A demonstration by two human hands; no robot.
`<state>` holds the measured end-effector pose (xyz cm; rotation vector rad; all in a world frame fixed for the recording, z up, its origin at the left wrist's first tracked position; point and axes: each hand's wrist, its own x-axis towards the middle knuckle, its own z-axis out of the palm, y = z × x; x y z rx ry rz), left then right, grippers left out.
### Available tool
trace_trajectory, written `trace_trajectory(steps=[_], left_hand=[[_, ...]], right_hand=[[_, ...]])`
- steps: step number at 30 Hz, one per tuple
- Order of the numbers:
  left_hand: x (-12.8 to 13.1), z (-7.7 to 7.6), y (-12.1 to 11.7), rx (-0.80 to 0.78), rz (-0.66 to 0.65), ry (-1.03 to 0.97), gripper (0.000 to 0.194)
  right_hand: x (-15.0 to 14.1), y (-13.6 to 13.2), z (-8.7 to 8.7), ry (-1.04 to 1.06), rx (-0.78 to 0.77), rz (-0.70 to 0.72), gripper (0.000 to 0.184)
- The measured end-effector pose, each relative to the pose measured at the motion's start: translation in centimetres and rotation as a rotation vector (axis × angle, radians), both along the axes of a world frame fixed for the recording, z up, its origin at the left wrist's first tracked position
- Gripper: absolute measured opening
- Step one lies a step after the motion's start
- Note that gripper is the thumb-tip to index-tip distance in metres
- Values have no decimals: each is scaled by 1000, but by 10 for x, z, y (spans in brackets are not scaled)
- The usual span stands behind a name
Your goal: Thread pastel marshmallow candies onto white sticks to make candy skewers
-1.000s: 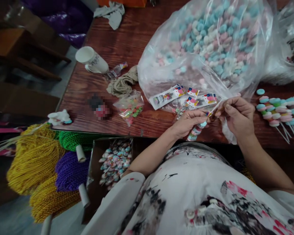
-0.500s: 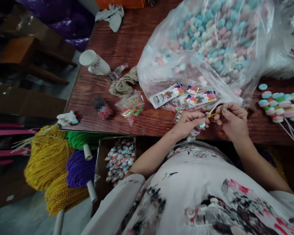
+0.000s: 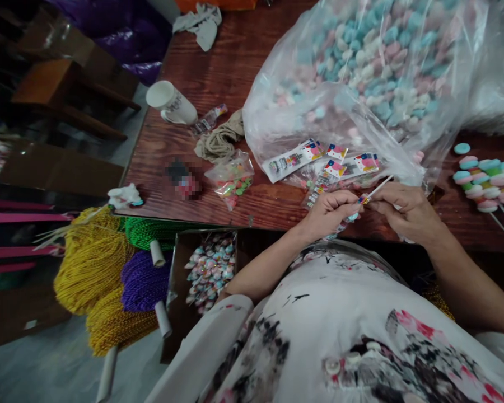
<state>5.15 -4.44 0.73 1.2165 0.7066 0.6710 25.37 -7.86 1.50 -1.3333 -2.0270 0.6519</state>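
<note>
Just past the table's front edge, my left hand is closed around a wrapped marshmallow skewer, gripping the gathered neck of its clear wrapper. Its white stick points up and to the right between my hands. My right hand pinches at that same neck, thumb against the curled fingers; the thin gold tie there is mostly hidden by the fingertips. Behind my hands lie printed clear wrappers. Unwrapped marshmallow skewers rest to the right, near a loose blue marshmallow.
A large clear bag of marshmallows covers the table's back right. To the left are a white mug, a coil of cord and a small candy bag. Below the edge stand a box of wrapped candies and yellow rope bundles.
My right hand has drawn the gold tie in close around the wrapper's neck; its strip showed between the hands before. The left hand keeps its grip. The view has shifted slightly left.
</note>
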Motion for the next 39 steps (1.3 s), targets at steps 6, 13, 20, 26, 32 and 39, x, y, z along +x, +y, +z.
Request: trace_trajectory(steps=[6, 13, 20, 26, 32, 39], left_hand=[[3, -10, -3, -256, 128, 49, 33], [14, -18, -5, 6, 127, 44, 21], [2, -17, -5, 253, 80, 140, 33], [3, -19, 0, 221, 111, 115, 34], [4, -15, 3, 375, 79, 170, 29], [7, -1, 11, 608, -119, 224, 30]], right_hand=[[-9, -24, -5, 159, 130, -358, 12], [-39, -21, -14, 223, 138, -278, 23], [-45, -15, -22, 496, -39, -384, 11], [-54, -22, -27, 485, 52, -484, 15], [-44, -24, -42, 703, -201, -483, 14], [-16, -19, -33, 731, -417, -212, 26]])
